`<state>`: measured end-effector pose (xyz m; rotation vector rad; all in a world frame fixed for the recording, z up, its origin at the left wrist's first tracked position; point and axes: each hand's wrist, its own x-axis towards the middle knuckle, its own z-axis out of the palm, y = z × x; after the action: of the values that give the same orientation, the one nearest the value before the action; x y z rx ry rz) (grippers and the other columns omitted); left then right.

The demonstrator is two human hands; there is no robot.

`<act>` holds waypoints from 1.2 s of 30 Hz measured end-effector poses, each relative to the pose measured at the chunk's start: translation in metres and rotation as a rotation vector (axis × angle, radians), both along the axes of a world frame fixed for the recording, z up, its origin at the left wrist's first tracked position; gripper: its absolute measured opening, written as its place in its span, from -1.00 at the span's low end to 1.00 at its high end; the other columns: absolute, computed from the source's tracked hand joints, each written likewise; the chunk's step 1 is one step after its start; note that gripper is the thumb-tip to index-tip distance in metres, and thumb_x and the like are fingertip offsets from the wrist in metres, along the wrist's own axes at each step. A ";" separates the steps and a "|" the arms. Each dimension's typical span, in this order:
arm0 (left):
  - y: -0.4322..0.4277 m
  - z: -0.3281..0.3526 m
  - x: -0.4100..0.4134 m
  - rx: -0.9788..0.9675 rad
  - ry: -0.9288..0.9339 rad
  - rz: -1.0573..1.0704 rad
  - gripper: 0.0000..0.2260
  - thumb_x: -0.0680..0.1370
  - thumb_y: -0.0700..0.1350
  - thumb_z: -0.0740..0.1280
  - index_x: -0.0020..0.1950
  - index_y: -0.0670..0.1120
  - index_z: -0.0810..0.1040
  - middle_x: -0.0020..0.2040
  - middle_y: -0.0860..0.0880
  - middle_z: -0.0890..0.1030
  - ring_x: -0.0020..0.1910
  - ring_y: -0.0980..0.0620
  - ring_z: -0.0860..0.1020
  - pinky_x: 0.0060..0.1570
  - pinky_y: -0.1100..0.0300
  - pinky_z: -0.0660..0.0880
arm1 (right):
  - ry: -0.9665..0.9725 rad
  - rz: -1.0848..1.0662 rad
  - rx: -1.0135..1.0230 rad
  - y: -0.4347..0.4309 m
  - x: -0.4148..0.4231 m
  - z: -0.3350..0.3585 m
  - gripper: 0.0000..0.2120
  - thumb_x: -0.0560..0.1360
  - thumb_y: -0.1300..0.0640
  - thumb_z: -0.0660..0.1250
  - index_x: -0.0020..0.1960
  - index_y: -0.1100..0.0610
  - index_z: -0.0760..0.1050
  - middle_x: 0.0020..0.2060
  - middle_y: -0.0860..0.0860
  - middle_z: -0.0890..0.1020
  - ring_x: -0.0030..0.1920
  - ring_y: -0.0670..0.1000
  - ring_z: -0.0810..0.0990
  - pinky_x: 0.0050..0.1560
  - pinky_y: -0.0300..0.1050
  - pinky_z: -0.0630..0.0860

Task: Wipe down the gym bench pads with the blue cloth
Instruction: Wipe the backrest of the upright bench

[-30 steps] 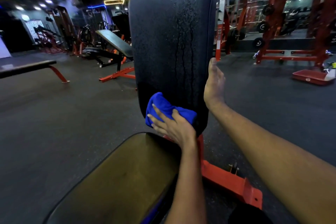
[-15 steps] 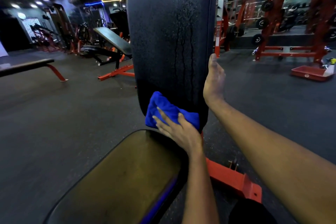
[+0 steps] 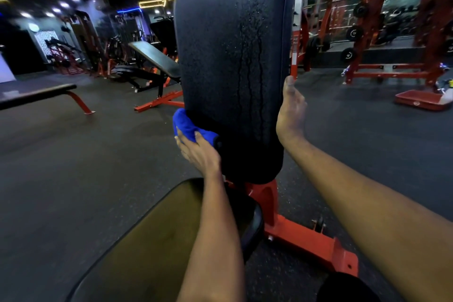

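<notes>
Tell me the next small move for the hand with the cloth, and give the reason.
Probably sweep the blue cloth up and rightward across the back pad. The left hand presses it at the pad's lower left edge, while droplets and drip streaks cover the face above; the right hand braces the right edge.

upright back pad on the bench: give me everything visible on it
The back pad is tall, black, round-cornered, vinyl-looking, standing near upright on the red frame. Droplets bead its face, with dark runs down the middle. The left hand presses the blue cloth against its lower left edge; the right hand lies flat along its right edge.
</notes>
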<state>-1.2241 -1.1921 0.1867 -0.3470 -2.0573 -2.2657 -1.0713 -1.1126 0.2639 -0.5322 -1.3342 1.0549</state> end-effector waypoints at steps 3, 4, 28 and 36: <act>0.000 -0.017 0.061 -0.007 0.003 -0.002 -0.50 0.65 -0.09 0.21 0.58 -0.08 0.18 0.60 -0.13 0.10 0.55 -0.17 0.07 0.50 0.04 -0.04 | 0.000 -0.012 0.003 -0.001 -0.001 0.000 -0.68 0.67 -0.11 0.11 -0.27 -0.17 0.26 -0.33 -0.27 0.33 -0.27 -0.29 0.32 -0.24 -0.39 0.34; 0.000 -0.024 0.085 -0.004 0.026 -0.007 -0.49 0.65 -0.10 0.22 0.58 -0.06 0.17 0.60 -0.12 0.08 0.56 -0.16 0.05 0.50 0.05 -0.06 | 0.016 -0.017 -0.002 0.003 -0.002 -0.003 -0.68 0.67 -0.13 0.11 -0.26 -0.14 0.33 -0.30 -0.25 0.41 -0.24 -0.28 0.38 -0.19 -0.38 0.39; 0.002 0.039 0.114 -0.162 0.849 -0.072 -0.44 0.55 -0.02 0.20 0.57 0.02 0.22 0.60 -0.11 0.09 0.57 -0.19 0.05 0.53 -0.02 0.05 | -0.472 0.502 -0.250 0.017 0.052 0.031 -0.54 0.67 -0.22 -0.05 0.10 0.06 0.50 -0.14 0.01 0.59 -0.17 0.04 0.58 -0.07 0.00 0.57; -0.014 -0.003 0.105 -0.226 0.998 -0.202 -0.38 0.46 -0.10 0.25 0.54 0.07 0.29 0.61 -0.06 0.05 0.59 -0.13 -0.05 0.51 -0.17 0.07 | -0.454 0.439 -0.248 0.019 0.048 0.021 -0.49 0.63 -0.28 0.00 0.27 0.02 0.51 0.03 0.06 0.64 0.02 0.14 0.61 0.03 0.04 0.59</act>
<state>-1.1195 -1.2062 0.1833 -1.3959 -1.7128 -1.3931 -1.0229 -1.0939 0.2853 -0.7117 -1.7816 1.5353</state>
